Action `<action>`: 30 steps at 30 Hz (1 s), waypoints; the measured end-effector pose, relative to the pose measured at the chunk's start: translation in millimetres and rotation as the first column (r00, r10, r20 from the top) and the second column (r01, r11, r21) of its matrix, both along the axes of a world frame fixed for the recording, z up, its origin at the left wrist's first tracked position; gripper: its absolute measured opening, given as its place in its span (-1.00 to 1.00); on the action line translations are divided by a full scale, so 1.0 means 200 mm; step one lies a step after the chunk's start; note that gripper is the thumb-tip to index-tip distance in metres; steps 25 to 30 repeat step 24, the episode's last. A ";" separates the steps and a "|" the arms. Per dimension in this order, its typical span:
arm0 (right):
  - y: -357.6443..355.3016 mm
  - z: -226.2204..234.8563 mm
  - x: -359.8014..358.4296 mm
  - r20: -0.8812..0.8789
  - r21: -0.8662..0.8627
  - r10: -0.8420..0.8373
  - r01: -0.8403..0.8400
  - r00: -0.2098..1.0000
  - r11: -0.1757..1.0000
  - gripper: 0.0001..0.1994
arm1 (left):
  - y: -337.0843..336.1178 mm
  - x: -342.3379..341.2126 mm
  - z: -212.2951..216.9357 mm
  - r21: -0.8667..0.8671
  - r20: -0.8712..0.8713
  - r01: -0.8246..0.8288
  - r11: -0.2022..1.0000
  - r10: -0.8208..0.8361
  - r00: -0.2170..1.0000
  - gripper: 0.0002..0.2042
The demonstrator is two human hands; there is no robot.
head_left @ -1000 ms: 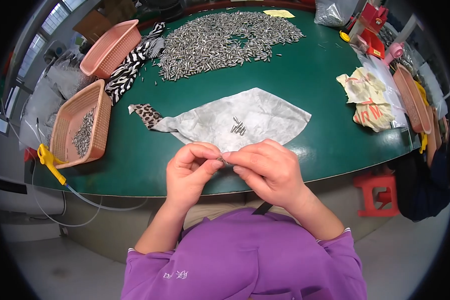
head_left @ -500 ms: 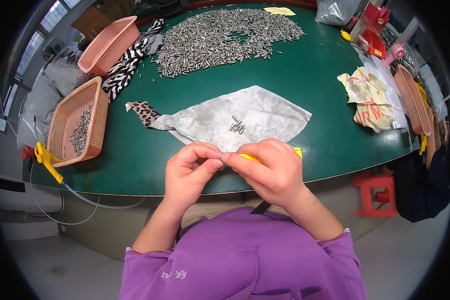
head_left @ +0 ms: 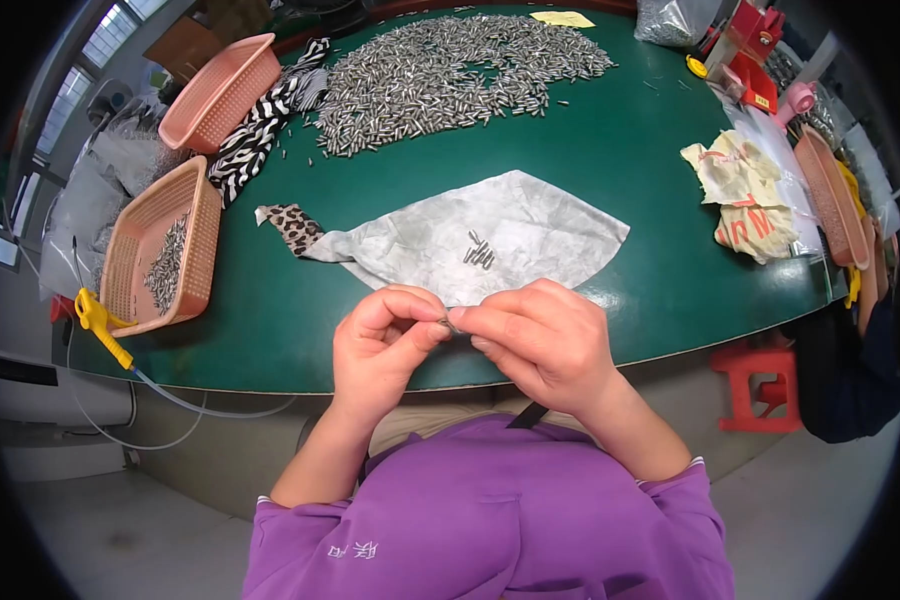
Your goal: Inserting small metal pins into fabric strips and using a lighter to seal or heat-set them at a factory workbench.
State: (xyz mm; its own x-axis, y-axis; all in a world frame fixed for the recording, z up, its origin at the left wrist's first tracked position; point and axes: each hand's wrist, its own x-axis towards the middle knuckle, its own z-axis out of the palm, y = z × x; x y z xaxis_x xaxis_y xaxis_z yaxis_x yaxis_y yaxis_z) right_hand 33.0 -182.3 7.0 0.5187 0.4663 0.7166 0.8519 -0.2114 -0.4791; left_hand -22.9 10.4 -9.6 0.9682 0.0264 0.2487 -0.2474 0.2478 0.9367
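Observation:
My left hand [head_left: 382, 345] pinches a tiny metal piece [head_left: 447, 323] between thumb and forefinger at the table's near edge. Closed beside it, my right hand [head_left: 545, 340] brings its fingertips against the same spot; whether it grips the piece too, or something else, is hidden. Just beyond both hands lies a grey cloth [head_left: 390, 245] with a leopard-print end. Several slim metal pins [head_left: 478, 250] rest in a small group on that cloth.
A large heap of metal pins [head_left: 400, 90] covers the green table's far side. Pink baskets [head_left: 215, 225] stand left, by a yellow air gun [head_left: 100, 325] with a hose. Right are a crumpled cream cloth [head_left: 745, 190], a red stool [head_left: 755, 390] and part of another person [head_left: 850, 370].
My right fingertips have shifted slightly at the piece. Yellow patches seen by my right hand before are now out of sight. The whole view has moved slightly.

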 end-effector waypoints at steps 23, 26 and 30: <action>0.00 0.01 -0.01 0.014 -0.033 -0.036 0.036 0.999 0.999 -0.69 | 0.01 0.00 0.00 -0.011 -0.029 0.016 1.000 -0.016 0.999 -0.91; 0.00 0.01 -0.01 0.014 -0.036 -0.040 0.041 0.999 0.999 -0.69 | 0.01 0.00 -0.01 -0.004 -0.025 0.020 1.000 -0.020 0.999 -0.91; 0.00 0.01 -0.01 0.014 -0.036 -0.040 0.041 0.999 0.999 -0.69 | 0.01 0.00 -0.01 -0.004 -0.025 0.020 1.000 -0.020 0.999 -0.91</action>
